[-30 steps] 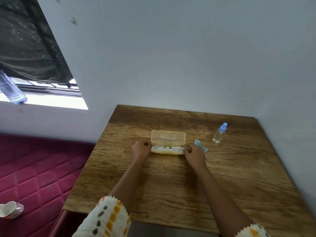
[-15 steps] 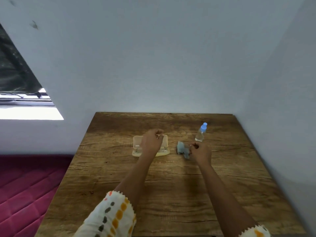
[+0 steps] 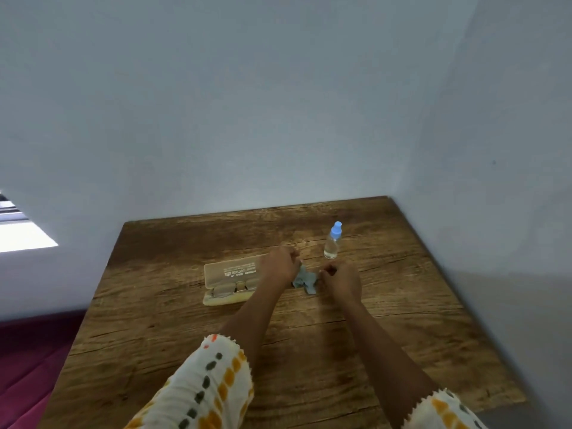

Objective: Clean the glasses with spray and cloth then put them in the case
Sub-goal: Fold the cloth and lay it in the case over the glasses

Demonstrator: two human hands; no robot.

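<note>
Grey-blue cleaning cloth (image 3: 305,279) lies crumpled on the wooden desk (image 3: 402,320) between both hands. The left hand (image 3: 280,266) and the right hand (image 3: 340,278) each pinch an edge of it, fingers curled closed. Just left, the translucent glasses case (image 3: 230,274) lies open, long axis left to right, with the glasses (image 3: 230,288) inside. The spray bottle (image 3: 332,241) stands upright behind the right hand.

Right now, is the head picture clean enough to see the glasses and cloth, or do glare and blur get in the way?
Head view: soft, even light and faint shadows; blown-out window glare only at the far left edge; wide-angle bending of the walls; glasses in the open case dim, slightly soft; cloth between both hands legible.
</note>
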